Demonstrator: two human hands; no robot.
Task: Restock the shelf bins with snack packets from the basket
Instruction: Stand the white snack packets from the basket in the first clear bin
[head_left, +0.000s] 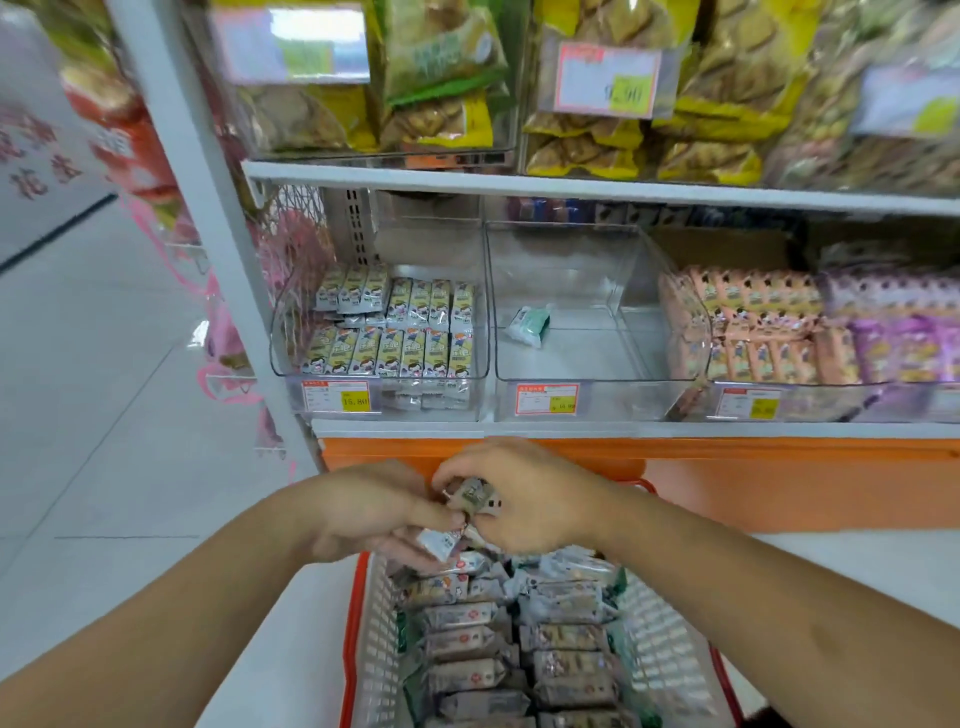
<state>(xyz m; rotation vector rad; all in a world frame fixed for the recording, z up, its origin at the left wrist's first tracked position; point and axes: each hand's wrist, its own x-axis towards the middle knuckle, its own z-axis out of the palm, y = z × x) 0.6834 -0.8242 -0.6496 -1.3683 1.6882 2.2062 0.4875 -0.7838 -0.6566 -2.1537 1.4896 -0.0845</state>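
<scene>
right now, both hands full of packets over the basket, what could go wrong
1. Left hand and right hand pinch several small foil snack packets loosely together; one may slip back into the white mesh basket with the orange rim.
2. The nearly empty clear plastic bin holds one green-and-white packet; these packets could get mixed in with it.

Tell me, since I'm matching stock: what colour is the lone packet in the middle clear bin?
White and green packet, seen in the head view.

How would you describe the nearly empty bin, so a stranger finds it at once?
Look at the lower shelf, above the orange base. The nearly empty bin is the second clear one from the left. Its neighbours are packed, but it holds only one green-and-white packet.
</scene>
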